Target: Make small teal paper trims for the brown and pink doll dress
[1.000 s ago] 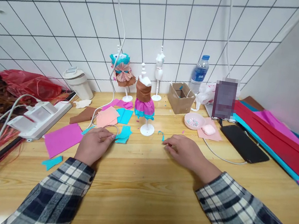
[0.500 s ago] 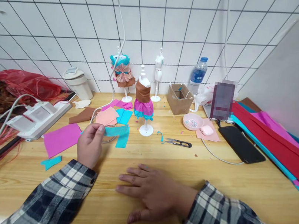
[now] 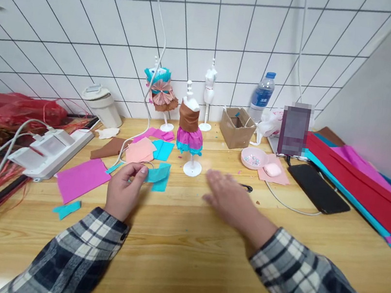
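My left hand [image 3: 124, 190] pinches a strip of turquoise crepe paper [image 3: 155, 175] between thumb and index finger. Behind that strip lies another turquoise piece [image 3: 160, 185]. Stretched out and slightly blurred, my right hand [image 3: 233, 202] is low over the wood, its fingers extended and nothing seen in them. It covers most of the thread snips [image 3: 247, 188]; just the black handle end shows. Between and beyond the hands stands a small white dress form [image 3: 192, 168] wearing a brown top [image 3: 188, 118] and a magenta skirt [image 3: 189, 139] with turquoise trim.
Magenta paper [image 3: 82, 182], peach paper [image 3: 141, 151] and a power strip [image 3: 55, 152] lie left. Behind are a decorated dress form [image 3: 161, 95], a bare one [image 3: 208, 94] and a cardboard box [image 3: 237, 132]. A bead bowl [image 3: 252, 161] and black phone [image 3: 317, 188] are right.
My left hand has picked up the turquoise strip. My right hand went from beside the snips to lying spread on the near tabletop, then moved back forward over the snips.
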Tool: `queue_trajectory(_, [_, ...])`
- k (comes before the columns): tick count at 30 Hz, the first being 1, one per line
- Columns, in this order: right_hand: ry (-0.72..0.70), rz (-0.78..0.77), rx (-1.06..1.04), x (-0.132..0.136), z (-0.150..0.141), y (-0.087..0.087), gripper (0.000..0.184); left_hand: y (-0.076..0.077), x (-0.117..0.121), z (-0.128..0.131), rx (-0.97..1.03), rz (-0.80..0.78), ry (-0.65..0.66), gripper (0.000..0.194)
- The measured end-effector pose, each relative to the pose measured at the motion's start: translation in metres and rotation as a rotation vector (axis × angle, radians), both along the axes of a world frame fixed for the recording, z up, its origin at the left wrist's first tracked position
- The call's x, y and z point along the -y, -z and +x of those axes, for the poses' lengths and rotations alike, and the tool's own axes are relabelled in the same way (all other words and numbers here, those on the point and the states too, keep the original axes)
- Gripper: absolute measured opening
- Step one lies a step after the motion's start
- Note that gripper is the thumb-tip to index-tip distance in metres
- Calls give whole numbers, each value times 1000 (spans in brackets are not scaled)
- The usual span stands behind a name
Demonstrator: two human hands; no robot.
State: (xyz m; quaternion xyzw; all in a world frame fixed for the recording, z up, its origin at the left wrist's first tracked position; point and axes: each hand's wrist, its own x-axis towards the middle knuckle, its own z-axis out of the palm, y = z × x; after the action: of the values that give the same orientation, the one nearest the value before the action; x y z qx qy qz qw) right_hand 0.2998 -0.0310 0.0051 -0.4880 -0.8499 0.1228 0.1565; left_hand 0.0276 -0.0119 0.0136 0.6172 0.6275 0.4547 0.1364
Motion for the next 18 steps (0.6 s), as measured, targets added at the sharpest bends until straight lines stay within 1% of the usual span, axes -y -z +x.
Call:
queue_trajectory(1, [107,36,-58,-3,5,-2,60,1,-1,0,-3,-8,12,24])
queue_trajectory(2, [109,46,-140,-5,9,-5,60,1,-1,0,-11,-18,32,24])
queue_trajectory(3, [23,-9,-237,-5,9,-7,57,2,-2,0,-25,-29,57,24])
queue_trajectory(4, [-100,-141,-345,-3,8,-7,49,2,-2,1,-42,-37,79,24])
queue_trajectory(5, [-207,-339,-453,-1,4,-7,47,3,-2,2,-57,-41,97,24])
queue_trajectory(6, [-247,-522,-547,1,0,-6,50,3,-2,3,-68,-39,108,24])
queue_trajectory(7, [-231,-644,-608,2,-3,-5,54,3,-2,5,-77,-36,114,24])
queue_trajectory(8, [-155,-661,-649,2,-5,-3,56,2,-1,6,-83,-32,118,24])
queue_trajectory(9, [-32,-569,-683,0,-5,-3,57,2,-1,7,-87,-29,121,24])
queue_trajectory(10, [88,-419,-696,-2,-3,-3,57,2,-1,8,-90,-27,122,24])
queue_trajectory(11, [167,-243,-716,-5,0,-4,60,2,-1,9,-92,-25,122,24])
queue_trajectory(12, [171,-145,-760,-7,5,-6,61,2,-1,10,-95,-26,122,25])
queue_trajectory(13, [125,-145,-843,-7,8,-9,58,2,-1,11,-98,-29,124,25])
queue_trajectory(14, [40,-238,-944,-7,11,-11,55,2,-1,12,-101,-32,128,26])
queue_trajectory(15, [-60,-414,-1012,-6,11,-12,51,3,-1,13,-104,-35,134,26])
queue_trajectory(16, [-157,-630,-1035,-4,9,-13,49,4,-1,13,-108,-37,143,26])
queue_trajectory(17, [-232,-833,-1007,-2,6,-12,49,4,-1,14,-115,-36,151,26])
queue_trajectory(18, [-261,-964,-946,-1,2,-11,50,5,-1,13,-124,-30,157,25])
